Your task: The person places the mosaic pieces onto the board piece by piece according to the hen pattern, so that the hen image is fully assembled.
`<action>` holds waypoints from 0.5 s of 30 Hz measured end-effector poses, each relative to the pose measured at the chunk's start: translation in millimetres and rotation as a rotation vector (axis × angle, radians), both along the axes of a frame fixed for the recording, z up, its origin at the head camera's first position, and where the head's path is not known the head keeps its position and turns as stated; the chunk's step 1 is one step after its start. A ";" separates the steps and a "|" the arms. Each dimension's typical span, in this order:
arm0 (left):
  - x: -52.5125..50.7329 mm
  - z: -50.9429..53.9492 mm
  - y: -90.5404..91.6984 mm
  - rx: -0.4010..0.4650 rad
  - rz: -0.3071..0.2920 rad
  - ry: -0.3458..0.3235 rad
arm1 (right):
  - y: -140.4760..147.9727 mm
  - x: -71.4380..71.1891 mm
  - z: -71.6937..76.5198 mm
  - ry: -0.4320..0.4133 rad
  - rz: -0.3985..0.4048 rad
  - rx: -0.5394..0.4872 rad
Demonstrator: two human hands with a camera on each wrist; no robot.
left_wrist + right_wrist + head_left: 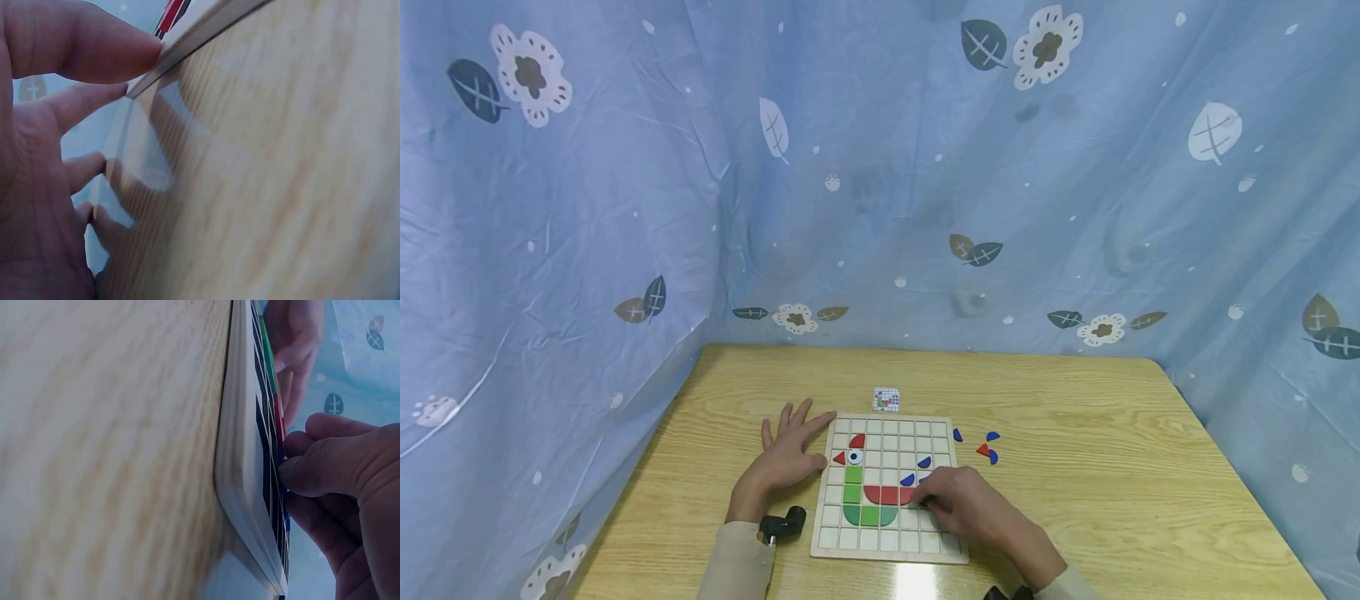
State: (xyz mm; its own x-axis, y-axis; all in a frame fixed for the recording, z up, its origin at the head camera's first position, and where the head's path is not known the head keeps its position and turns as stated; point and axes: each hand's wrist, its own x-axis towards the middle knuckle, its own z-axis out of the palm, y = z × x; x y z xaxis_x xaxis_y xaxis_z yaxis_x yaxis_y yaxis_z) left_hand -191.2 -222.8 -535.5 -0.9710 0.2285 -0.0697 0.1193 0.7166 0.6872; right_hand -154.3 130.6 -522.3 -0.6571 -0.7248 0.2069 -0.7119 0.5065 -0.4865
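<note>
A light wooden grid board (847, 540) lies on the table with flat coloured pieces on it. Green pieces (853, 475) and a row of red pieces (880, 495) form a bird-like shape, with a round eye piece (854, 457) near the top. My left hand (786, 457) has its fingers spread, with thumb and forefinger touching the board's left edge. Over the board's right part, my right hand (966, 507) has curled fingers beside the red row's end. Its thumb and forefinger pinch a small blue piece (284, 486), mostly hidden. Two blue half-round pieces (924, 462) lie just beyond it.
Right of the board, several loose blue pieces (993, 457) lie around a red triangle (982, 450). A small picture card (886, 400) sits behind the board. The wooden table (1075, 467) ends at a blue patterned curtain (880, 208).
</note>
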 end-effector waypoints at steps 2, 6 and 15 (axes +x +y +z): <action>-0.2 0.1 0.3 -0.003 0.000 0.000 | 0.2 0.0 0.3 -0.015 -0.002 0.003; -0.6 0.2 0.7 -0.003 0.000 0.009 | -0.1 -0.5 0.4 -0.025 0.000 -0.002; 0.0 1.7 1.0 0.006 -0.002 0.006 | -0.6 0.3 -1.6 -0.036 0.017 -0.016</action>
State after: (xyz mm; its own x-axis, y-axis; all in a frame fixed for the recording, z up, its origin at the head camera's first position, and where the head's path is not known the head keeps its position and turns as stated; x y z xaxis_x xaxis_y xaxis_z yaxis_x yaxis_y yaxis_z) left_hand -191.2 -221.7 -533.8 -0.9710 0.2307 -0.0628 0.1246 0.7124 0.6906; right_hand -154.0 130.0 -523.9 -0.6523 -0.7325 0.1948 -0.7018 0.4866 -0.5203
